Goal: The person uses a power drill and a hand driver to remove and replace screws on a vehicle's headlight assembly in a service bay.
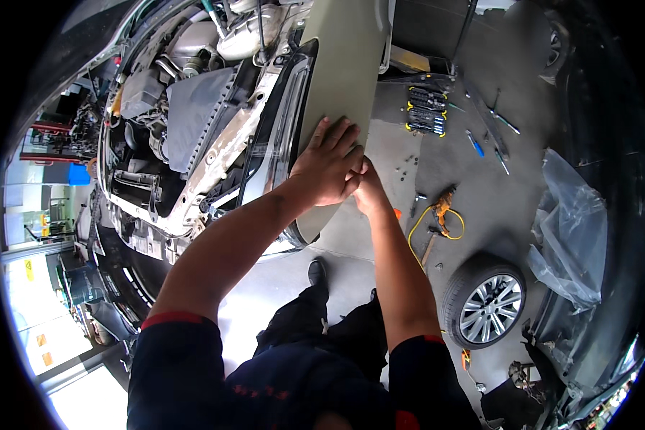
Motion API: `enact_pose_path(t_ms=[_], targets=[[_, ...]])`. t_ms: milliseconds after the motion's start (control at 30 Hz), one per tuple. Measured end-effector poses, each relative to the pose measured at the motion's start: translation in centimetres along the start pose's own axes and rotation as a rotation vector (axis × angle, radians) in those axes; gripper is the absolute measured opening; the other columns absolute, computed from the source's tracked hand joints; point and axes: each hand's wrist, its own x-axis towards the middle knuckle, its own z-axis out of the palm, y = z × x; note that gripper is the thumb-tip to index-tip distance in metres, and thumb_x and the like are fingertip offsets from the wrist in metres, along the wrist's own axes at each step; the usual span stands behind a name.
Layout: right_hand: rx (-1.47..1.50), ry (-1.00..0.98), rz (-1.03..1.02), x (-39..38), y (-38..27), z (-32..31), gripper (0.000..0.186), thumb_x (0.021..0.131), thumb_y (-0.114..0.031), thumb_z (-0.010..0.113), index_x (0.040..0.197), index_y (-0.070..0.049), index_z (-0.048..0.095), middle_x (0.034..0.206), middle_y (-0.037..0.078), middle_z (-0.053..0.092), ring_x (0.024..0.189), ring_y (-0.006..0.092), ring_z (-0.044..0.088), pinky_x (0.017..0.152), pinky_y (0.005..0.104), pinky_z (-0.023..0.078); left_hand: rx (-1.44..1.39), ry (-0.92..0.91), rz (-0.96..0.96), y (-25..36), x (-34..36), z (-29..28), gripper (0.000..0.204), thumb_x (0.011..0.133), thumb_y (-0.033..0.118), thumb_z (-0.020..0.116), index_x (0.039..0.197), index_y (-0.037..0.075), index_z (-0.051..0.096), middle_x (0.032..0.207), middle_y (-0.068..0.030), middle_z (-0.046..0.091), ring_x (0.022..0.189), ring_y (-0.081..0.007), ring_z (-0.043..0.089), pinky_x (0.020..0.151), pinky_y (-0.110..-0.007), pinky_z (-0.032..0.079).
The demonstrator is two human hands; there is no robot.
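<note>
A beige-grey car fender (342,64) runs down the side of the open engine bay, beside the headlight (271,154). On its outer face my left hand (328,163) lies flat, fingers spread and pointing away from me. Close against it, my right hand (366,188) is closed round the fender's edge, with its fingertips partly hidden behind the panel and the left hand. Both arms reach forward, the left one crossing in front of the headlight's lower end.
A tool set (427,111), screwdrivers (475,144), an orange-and-black power tool (444,204) with a yellow cord and a hammer (430,247) lie on the floor to the right. Nearer stand a wheel (484,301) and crumpled plastic sheeting (570,229). Engine parts (201,100) fill the left.
</note>
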Motion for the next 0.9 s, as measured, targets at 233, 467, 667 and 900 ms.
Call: enact_pose_path(t_ms=[233, 467, 667, 900], targets=[[0.670, 0.099, 0.311, 1.4, 0.8, -1.8, 0.044, 0.111, -0.042, 0.043, 0.141, -0.012, 0.055, 0.135, 0.002, 0.064, 0.123, 0.0162, 0.060, 0.101, 0.0363, 0.050, 0.052, -0.157, -0.014, 0.5, 0.4, -0.4, 0.060, 0.093, 0.040, 0.058, 0.148, 0.018, 0.053, 0.165, -0.0051, 0.035, 0.159, -0.0277, 0.017, 0.128, -0.060, 0.004], [0.617, 0.126, 0.254, 1.4, 1.2, -1.3, 0.049, 0.113, -0.041, 0.038, 0.149, -0.009, 0.047, 0.147, 0.004, 0.057, 0.134, 0.0182, 0.053, 0.113, 0.0350, 0.040, 0.164, -0.107, -0.006, 0.8, 0.6, 0.9, 0.061, 0.091, 0.040, 0.061, 0.148, 0.021, 0.053, 0.164, -0.0015, 0.036, 0.157, -0.0249, 0.021, 0.127, -0.062, 0.007], [0.633, 0.147, 0.254, 1.0, 0.1, -1.4, 0.049, 0.112, -0.039, 0.043, 0.149, -0.007, 0.046, 0.147, 0.004, 0.055, 0.135, 0.0163, 0.051, 0.111, 0.0353, 0.042, 0.149, -0.087, 0.013, 0.9, 0.6, 1.3, 0.061, 0.091, 0.039, 0.062, 0.148, 0.021, 0.054, 0.165, -0.0015, 0.035, 0.157, -0.0252, 0.020, 0.127, -0.062, 0.007], [0.659, 0.149, 0.257, 0.3, 3.7, -3.5, 0.050, 0.109, -0.053, 0.044, 0.131, -0.011, 0.060, 0.117, 0.003, 0.070, 0.102, 0.0136, 0.065, 0.088, 0.0311, 0.049, 0.161, -0.137, -0.016, 1.7, 1.1, 1.2, 0.064, 0.088, 0.038, 0.066, 0.147, 0.019, 0.054, 0.165, -0.0014, 0.034, 0.158, -0.0253, 0.019, 0.128, -0.059, 0.005]])
